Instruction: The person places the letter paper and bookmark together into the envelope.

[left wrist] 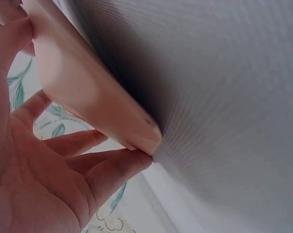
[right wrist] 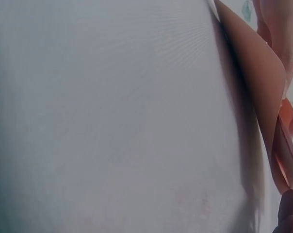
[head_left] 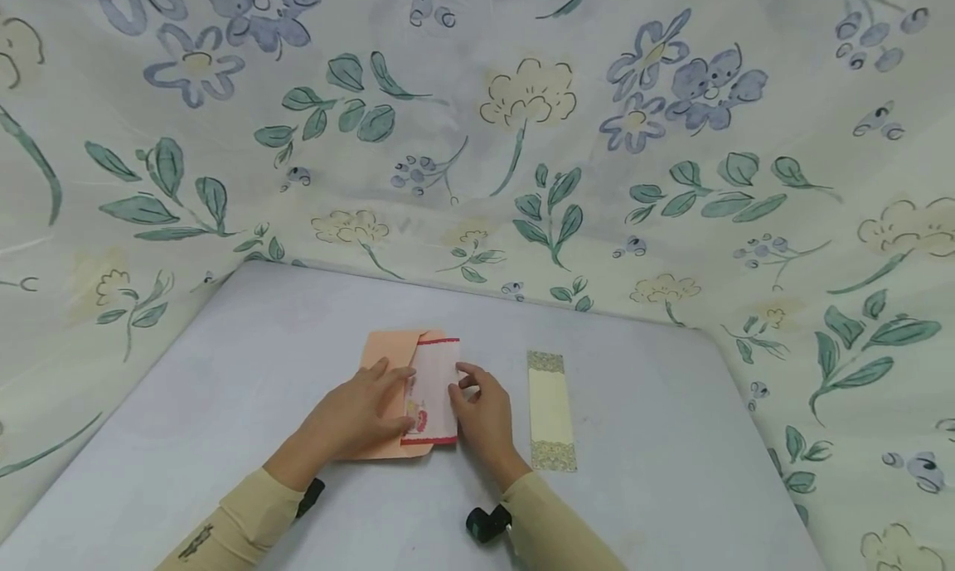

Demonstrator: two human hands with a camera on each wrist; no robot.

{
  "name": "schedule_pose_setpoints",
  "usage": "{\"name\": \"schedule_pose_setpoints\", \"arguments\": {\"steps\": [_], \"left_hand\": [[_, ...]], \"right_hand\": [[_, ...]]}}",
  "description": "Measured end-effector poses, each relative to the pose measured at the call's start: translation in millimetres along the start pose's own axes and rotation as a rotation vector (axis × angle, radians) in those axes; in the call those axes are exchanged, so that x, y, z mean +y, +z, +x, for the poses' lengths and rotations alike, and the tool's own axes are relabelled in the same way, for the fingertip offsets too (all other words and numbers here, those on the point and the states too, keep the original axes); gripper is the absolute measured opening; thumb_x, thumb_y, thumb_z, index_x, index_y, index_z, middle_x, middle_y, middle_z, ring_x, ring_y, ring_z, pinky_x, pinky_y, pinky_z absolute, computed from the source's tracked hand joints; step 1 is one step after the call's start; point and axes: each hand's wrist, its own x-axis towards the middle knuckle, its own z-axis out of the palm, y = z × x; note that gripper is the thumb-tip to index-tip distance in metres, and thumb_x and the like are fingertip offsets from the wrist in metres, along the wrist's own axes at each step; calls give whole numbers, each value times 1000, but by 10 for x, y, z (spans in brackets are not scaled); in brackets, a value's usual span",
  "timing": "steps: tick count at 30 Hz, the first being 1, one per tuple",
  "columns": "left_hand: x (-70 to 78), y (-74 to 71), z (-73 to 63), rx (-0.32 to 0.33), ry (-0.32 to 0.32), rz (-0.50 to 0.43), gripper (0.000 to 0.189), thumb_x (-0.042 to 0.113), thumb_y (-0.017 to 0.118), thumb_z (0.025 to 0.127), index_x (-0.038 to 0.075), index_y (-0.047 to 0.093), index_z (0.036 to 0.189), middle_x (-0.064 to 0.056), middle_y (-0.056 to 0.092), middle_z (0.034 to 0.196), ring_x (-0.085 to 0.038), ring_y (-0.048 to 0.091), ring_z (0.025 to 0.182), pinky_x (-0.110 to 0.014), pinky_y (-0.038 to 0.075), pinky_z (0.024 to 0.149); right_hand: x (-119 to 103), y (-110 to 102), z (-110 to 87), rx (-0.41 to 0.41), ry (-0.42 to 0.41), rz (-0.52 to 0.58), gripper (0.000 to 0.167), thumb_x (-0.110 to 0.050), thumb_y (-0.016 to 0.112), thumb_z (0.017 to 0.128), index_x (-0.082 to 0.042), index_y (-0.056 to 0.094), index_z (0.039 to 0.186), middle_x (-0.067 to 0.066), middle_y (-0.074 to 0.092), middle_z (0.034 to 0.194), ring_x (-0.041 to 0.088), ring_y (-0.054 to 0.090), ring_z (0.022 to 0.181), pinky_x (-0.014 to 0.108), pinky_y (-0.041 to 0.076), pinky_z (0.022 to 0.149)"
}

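A peach envelope (head_left: 385, 345) lies flat on the table in the head view. Out of its right side sticks a white card (head_left: 436, 372) with red bands along its top and bottom and a small coloured print near the lower left. My left hand (head_left: 351, 409) lies across the envelope, fingers spread and fairly straight; its thumb and fingertips reach the card's left part. The left wrist view shows these fingertips (left wrist: 141, 158) pressing on the raised, bent peach paper. At the card's right edge, my right hand (head_left: 485, 413) pinches it between thumb and forefinger.
To the right of my right hand lies a cream paper strip (head_left: 550, 405) with gold glittery ends. Dark wrist-camera parts (head_left: 487, 524) hang under the sleeves. The white table (head_left: 671, 438) meets a floral curtain (head_left: 448, 140) at its back and sides.
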Motion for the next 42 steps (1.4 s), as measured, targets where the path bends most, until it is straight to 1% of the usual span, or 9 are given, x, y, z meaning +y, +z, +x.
{"name": "schedule_pose_setpoints", "arguments": {"steps": [7,18,21,23,26,30,32,36,42], "left_hand": [[-9,-17,-13,-2,9,-8,79,54,78,83,19,52,149,-30,41,154,-56,45,134,-69,44,98],[-5,3,-24,-4,23,-25,75,53,77,85,20,53,148,-30,41,154,-56,46,132,-68,46,97],[-2,7,-23,-3,22,-20,75,53,77,84,20,53,148,-30,41,154,-56,46,132,-68,45,97],[-6,7,-21,2,27,-10,75,53,77,85,19,53,148,-30,41,153,-57,47,132,-68,46,97],[-12,5,-21,8,25,-6,75,53,77,84,19,53,147,-30,41,153,-57,46,132,-68,45,97],[-19,-1,-19,3,16,-4,76,53,77,84,19,53,148,-30,41,153,-56,46,132,-68,46,97],[-25,0,-18,0,12,-3,75,53,77,84,19,53,147,-30,41,153,-56,46,132,-68,46,96],[-36,0,-15,4,17,-3,74,52,77,85,19,54,147,-30,42,153,-58,47,131,-68,46,96],[-27,1,-8,5,21,-10,74,51,78,84,19,54,147,-30,42,153,-58,47,131,-68,46,97]], "right_hand": [[-61,41,-4,2,-4,-12,26,-13,73,93,-11,74,119,-5,65,95,2,50,71,20,46,64],[-50,110,-16,-16,-14,-44,27,-16,75,93,-11,75,119,-4,65,93,3,52,74,19,48,65],[-42,102,-13,-9,-39,-36,28,-17,76,93,-12,75,120,-4,66,94,2,52,72,19,47,64],[-38,91,-8,-3,-60,-28,31,-18,76,93,-13,74,123,-3,67,96,2,51,71,19,46,62],[-34,72,-7,-7,-90,-21,39,-17,76,92,-14,69,131,1,68,104,1,51,69,19,46,61],[-27,53,-21,-50,-117,-5,53,-13,75,92,-15,60,142,6,66,118,1,52,69,19,47,61],[-21,56,-25,-71,-125,7,58,-11,75,91,-14,56,145,7,65,124,2,53,69,19,48,62],[-17,74,-23,-89,-127,12,60,-8,75,89,-12,56,145,8,64,128,1,53,69,18,49,62],[-76,87,-33,-85,-128,-13,57,-5,76,88,-11,59,142,8,64,125,-2,50,67,17,48,60]]}}
